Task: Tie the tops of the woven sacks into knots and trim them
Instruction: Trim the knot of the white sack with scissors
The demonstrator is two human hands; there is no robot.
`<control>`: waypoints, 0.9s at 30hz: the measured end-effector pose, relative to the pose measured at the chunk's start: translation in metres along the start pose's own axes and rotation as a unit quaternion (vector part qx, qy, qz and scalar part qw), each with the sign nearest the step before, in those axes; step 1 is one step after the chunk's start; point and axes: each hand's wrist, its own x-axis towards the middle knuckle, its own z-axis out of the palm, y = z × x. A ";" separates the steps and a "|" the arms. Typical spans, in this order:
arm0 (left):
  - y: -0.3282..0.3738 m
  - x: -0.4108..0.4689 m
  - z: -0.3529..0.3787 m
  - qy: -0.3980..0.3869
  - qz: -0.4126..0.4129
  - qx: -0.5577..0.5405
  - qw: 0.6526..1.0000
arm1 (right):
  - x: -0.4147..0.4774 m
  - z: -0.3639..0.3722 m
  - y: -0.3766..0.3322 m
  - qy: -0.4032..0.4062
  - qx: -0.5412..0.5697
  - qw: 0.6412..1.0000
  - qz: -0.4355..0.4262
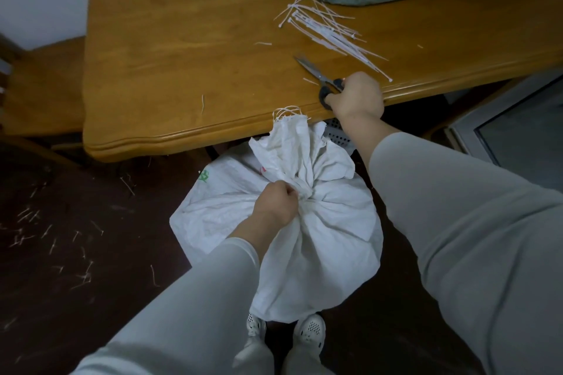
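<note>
Fingers [289, 192] of the left hand [275, 202] are clenched round the gathered neck of the white woven sack [320, 253], which stands on the floor at the person's feet, just near of the table [182, 70] edge; if that grip slackens, the bunched top could spring open before it is trimmed. To the right, the right hand [356, 97] grasps the black handles of the scissors [315, 71] at the table's near edge, and a careless lift could nick the sack cloth or sweep the cable ties [323, 30] beyond to the floor.
</note>
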 end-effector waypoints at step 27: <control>-0.011 -0.016 0.000 -0.015 -0.016 -0.155 0.988 | -0.128 0.070 0.080 -0.200 0.134 0.959 -0.149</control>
